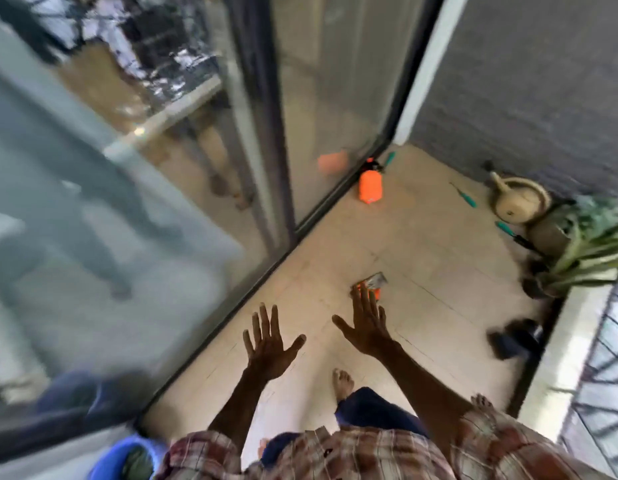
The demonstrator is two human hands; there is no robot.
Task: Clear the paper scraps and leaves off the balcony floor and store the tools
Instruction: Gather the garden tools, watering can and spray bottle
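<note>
Beige tiled balcony floor (421, 237) appears nearly clear. A cream plastic watering can (518, 202) sits by the grey wall. The left hand (269, 344) and right hand (368, 327) are spread wide and hold nothing. Slim green-handled tools (468, 199) lie loose near the can. One crumpled silver-and-orange paper scrap (375, 280) lies mid-floor at the right fingertips. The likely next move is to stoop and pinch it up.

Both hands out over tiled floor (428, 251), fingers spread, holding nothing: left hand (270, 344), right hand (367, 323). Right fingertips overlap near edge of crumpled scrap (373, 281); contact unclear. Orange spray bottle (369, 186) beside glass door (335, 116) track. Cream watering can (518, 202) near wall, green-handled tool (468, 199) just beside it. Potted plant (588, 244) at right. Blue bucket (115, 459) bottom left. View motion-blurred.
</note>
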